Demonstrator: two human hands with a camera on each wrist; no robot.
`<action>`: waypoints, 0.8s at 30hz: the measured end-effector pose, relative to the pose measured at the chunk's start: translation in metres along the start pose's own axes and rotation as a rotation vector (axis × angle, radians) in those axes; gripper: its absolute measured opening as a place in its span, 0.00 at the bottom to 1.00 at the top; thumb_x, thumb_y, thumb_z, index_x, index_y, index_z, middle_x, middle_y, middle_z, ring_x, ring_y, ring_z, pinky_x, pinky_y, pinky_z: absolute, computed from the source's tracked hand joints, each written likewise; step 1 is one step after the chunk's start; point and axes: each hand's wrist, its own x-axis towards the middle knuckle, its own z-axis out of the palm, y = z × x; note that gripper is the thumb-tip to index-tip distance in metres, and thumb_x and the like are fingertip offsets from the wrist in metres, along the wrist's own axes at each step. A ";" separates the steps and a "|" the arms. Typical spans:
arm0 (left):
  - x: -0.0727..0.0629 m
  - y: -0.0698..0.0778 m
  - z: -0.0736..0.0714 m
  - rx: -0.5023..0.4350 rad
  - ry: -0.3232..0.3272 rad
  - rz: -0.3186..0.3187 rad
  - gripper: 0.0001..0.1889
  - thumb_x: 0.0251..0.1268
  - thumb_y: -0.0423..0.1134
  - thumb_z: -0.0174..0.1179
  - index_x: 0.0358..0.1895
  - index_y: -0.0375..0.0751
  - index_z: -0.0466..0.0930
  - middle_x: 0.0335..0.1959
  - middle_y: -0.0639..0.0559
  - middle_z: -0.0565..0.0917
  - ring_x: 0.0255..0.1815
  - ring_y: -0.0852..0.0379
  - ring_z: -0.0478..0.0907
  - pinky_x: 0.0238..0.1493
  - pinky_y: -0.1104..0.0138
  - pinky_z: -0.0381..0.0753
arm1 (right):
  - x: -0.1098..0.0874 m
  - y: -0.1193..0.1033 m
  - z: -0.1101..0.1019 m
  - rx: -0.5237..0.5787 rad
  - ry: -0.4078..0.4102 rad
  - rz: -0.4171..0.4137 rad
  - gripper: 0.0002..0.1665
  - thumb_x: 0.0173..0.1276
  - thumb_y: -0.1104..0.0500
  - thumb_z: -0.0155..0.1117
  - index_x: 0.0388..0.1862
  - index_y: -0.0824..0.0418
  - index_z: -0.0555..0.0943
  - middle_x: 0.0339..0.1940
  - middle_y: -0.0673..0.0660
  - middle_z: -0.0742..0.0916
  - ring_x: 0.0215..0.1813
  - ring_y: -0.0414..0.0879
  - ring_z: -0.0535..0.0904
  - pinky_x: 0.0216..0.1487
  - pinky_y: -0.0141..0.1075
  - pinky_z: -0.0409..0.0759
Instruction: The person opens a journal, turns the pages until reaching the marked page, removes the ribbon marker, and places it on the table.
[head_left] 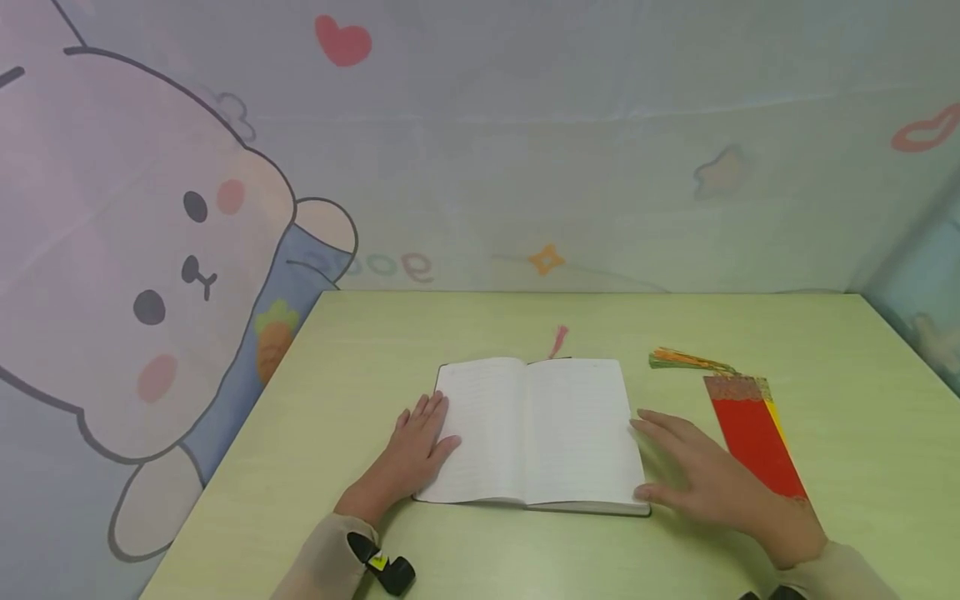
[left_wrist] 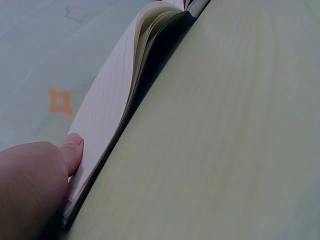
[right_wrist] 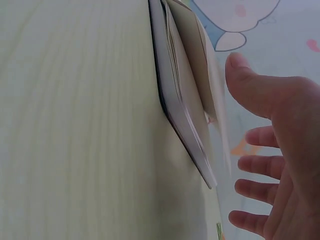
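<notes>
An open notebook [head_left: 577,433] with white lined pages and a dark cover lies on the table. My left hand [head_left: 412,450] rests on the outer edge of the left page, fingers extended; in the left wrist view its thumb [left_wrist: 73,150] presses on the paper. At the notebook's right edge is my right hand [head_left: 708,475], fingers spread and relaxed, gripping nothing. The right wrist view shows a loose leaf [right_wrist: 215,100] standing away from the page block, close to the right thumb [right_wrist: 242,75].
Right of the notebook, partly behind my right forearm, lies a red bookmark [head_left: 753,442] over a yellow one [head_left: 776,417], with orange and green tassels [head_left: 686,360]. A pink tassel [head_left: 558,340] sticks out behind the notebook. A printed cloth [head_left: 480,167] hangs behind the table [head_left: 480,325].
</notes>
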 end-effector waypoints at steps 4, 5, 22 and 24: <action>0.000 0.000 0.000 0.001 -0.002 -0.001 0.35 0.71 0.52 0.45 0.72 0.33 0.49 0.73 0.42 0.50 0.74 0.45 0.42 0.69 0.47 0.41 | 0.004 0.003 0.003 -0.019 0.008 -0.057 0.49 0.52 0.37 0.68 0.66 0.62 0.67 0.66 0.58 0.70 0.65 0.53 0.64 0.56 0.50 0.68; 0.001 0.000 0.001 0.002 -0.002 -0.001 0.35 0.71 0.52 0.45 0.72 0.33 0.48 0.73 0.42 0.50 0.74 0.45 0.42 0.69 0.47 0.41 | 0.004 0.004 0.004 -0.015 0.005 -0.064 0.49 0.51 0.36 0.68 0.66 0.62 0.67 0.67 0.58 0.69 0.65 0.54 0.63 0.56 0.51 0.68; 0.001 0.000 0.001 0.005 -0.001 0.002 0.35 0.71 0.52 0.44 0.72 0.33 0.49 0.73 0.42 0.50 0.74 0.44 0.42 0.69 0.47 0.42 | 0.012 0.007 0.015 0.029 -0.097 -0.008 0.53 0.50 0.32 0.66 0.67 0.63 0.66 0.67 0.58 0.70 0.66 0.62 0.61 0.55 0.59 0.67; 0.001 -0.001 0.001 0.008 -0.004 -0.003 0.35 0.71 0.52 0.44 0.72 0.33 0.48 0.73 0.43 0.50 0.74 0.45 0.41 0.69 0.47 0.41 | 0.013 0.006 0.015 0.027 -0.099 -0.002 0.52 0.51 0.33 0.66 0.67 0.62 0.67 0.66 0.57 0.71 0.65 0.61 0.63 0.55 0.58 0.68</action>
